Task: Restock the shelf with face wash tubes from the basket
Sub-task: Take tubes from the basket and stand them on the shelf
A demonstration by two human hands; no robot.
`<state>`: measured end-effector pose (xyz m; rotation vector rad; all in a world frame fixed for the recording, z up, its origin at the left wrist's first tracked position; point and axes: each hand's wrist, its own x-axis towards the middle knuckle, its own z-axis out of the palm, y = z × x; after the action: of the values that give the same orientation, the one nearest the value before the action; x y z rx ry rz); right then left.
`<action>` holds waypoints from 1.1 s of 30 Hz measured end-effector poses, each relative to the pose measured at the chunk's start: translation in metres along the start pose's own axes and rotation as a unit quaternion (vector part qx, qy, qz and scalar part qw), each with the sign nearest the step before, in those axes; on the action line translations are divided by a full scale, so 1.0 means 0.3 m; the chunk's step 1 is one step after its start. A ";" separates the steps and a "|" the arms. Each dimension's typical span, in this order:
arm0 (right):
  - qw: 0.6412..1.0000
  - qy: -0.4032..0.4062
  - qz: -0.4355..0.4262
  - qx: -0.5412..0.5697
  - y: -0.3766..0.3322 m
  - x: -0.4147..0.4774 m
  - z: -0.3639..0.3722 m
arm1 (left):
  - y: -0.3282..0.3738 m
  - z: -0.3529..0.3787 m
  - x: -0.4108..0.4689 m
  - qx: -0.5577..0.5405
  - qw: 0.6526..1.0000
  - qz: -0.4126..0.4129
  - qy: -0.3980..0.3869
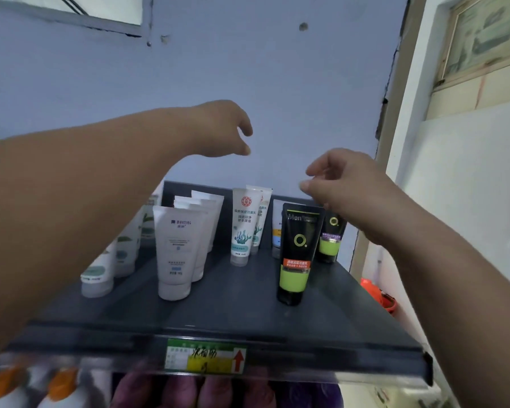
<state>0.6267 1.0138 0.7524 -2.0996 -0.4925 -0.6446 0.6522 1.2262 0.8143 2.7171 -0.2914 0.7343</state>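
Observation:
The dark shelf (236,316) carries several face wash tubes standing on their caps. A black and green tube (296,254) stands front right, with a second one (331,234) behind it. White tubes (177,251) stand in a row at centre left, and white tubes with a seaweed print (243,225) stand in the middle. My right hand (345,187) hovers just above the black tubes, fingers apart, holding nothing. My left hand (221,129) is raised above the shelf, fingers loosely curled and empty. The basket is hidden from view.
More white tubes (100,272) line the shelf's left side behind my left forearm. A price label (205,356) sits on the shelf's front rail. Bottles with orange caps (62,384) stand on the lower shelf. An orange object (379,295) lies on the floor at right.

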 end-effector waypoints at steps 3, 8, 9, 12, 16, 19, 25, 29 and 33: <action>0.997 -0.038 -0.055 -0.025 -0.065 -0.008 0.090 | -0.008 -0.047 -0.097 -0.039 0.999 -0.024 0.029; 0.988 -0.119 -0.080 -0.064 -0.119 -0.005 0.243 | -0.070 -0.065 -0.242 -0.110 0.987 -0.083 0.084; 0.985 -0.130 -0.081 -0.079 -0.123 -0.002 0.268 | -0.084 -0.060 -0.266 -0.132 0.982 -0.098 0.093; 0.981 -0.150 -0.074 -0.094 -0.132 0.008 0.327 | -0.127 -0.042 -0.327 -0.185 0.968 -0.133 0.107; 0.980 -0.144 -0.088 -0.106 -0.180 0.019 0.390 | -0.196 -0.075 -0.368 -0.191 0.964 -0.144 0.114; 0.979 -0.151 -0.106 -0.087 -0.250 0.034 0.445 | -0.260 -0.126 -0.377 -0.158 0.971 -0.144 0.108; 0.974 -0.188 -0.108 -0.067 -0.367 0.082 0.567 | -0.394 -0.171 -0.372 -0.014 0.983 -0.178 0.030; 0.968 -0.213 -0.100 -0.081 -0.402 0.100 0.630 | -0.431 -0.160 -0.368 0.015 0.985 -0.169 -0.016; 0.959 -0.225 -0.107 -0.132 -0.420 0.107 0.686 | -0.457 -0.186 -0.369 0.035 0.988 -0.149 -0.004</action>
<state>0.6367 1.2570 0.7483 -2.4806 -0.9432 -0.3589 0.5703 1.3857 0.7694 2.7422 0.1414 0.6561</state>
